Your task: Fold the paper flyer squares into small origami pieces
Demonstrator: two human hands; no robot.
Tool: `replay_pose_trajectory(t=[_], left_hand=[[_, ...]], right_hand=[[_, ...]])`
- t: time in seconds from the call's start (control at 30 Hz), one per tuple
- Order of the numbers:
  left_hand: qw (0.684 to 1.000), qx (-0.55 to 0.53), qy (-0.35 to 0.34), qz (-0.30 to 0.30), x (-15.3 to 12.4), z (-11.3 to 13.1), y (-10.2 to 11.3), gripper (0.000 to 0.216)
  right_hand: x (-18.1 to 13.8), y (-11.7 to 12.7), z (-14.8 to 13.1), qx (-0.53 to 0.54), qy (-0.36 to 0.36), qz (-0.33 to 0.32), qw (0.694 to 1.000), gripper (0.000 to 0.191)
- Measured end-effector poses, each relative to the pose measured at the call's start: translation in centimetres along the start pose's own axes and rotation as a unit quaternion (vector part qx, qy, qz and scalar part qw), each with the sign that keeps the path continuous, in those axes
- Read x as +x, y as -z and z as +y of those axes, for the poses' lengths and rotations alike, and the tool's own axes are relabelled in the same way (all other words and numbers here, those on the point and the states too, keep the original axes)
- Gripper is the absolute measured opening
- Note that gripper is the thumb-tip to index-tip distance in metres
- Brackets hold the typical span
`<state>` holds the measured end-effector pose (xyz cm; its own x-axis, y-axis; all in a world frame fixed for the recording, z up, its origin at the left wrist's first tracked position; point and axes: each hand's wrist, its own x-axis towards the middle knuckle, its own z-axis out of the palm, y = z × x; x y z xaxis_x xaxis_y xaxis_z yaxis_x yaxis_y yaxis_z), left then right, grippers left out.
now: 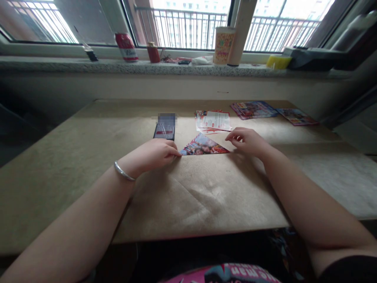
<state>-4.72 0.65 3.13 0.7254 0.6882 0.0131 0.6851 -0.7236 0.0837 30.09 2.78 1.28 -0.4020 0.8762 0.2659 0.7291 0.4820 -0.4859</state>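
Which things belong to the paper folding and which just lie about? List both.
In hand: colourful triangular folded paper flyer, left hand, right hand, white-and-red flyer stack.
Lying about: black rectangular phone, red drink can, patterned paper cup.

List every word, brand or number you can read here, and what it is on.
"B": script on the red can; the rest is unreadable.
Paper cup: print blurred.
Folded leaflet, leaflet stack, phone: print too small to read.
Pink garment: white letters, cut off, unreadable.

Brown table [73, 149], folded triangular leaflet [203, 147], probably a phone [164, 131], white leaflet stack [213, 120], colourful leaflets [255, 109]
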Motion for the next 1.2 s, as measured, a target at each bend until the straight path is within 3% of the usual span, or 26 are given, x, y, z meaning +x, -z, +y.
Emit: replay_pose_trajectory(t=[0.13, 0.23, 0.6, 1.0, 1.2], left_hand=[[0.999, 0.013, -0.018, 0.027, 0.4, 0.6, -0.5, 0.033], [0.998, 0.033, -0.023, 0.051, 0.7, 1.0, -1.3, 0.037], [0.989, 0.076, -0.017, 0.126, 1.6, 2.0, -3.2, 0.039], [0.997, 0.07, -0.006, 0.03, 0.8, 1.5, -0.1, 0.031], [0.997, 0.064, 0.001, 0.031, 0.6, 1.1, 0.2, 0.029]], right_hand=[[0.1, -2.2, -2.5, -0.007, 0.166, -0.034, 0.986, 0.024], [0.0, -3.6, -3.6, -0.062, 0.194, -0.059, 0.977, 0.027], [0.2, -4.5, -4.2, -0.122, 0.196, -0.061, 0.971, 0.031], [0.2, -4.0, -3.9, -0.115, 0.19, -0.07, 0.973, 0.032], [0.1, -4.0, -3.7, -0.109, 0.186, -0.075, 0.974, 0.032]])
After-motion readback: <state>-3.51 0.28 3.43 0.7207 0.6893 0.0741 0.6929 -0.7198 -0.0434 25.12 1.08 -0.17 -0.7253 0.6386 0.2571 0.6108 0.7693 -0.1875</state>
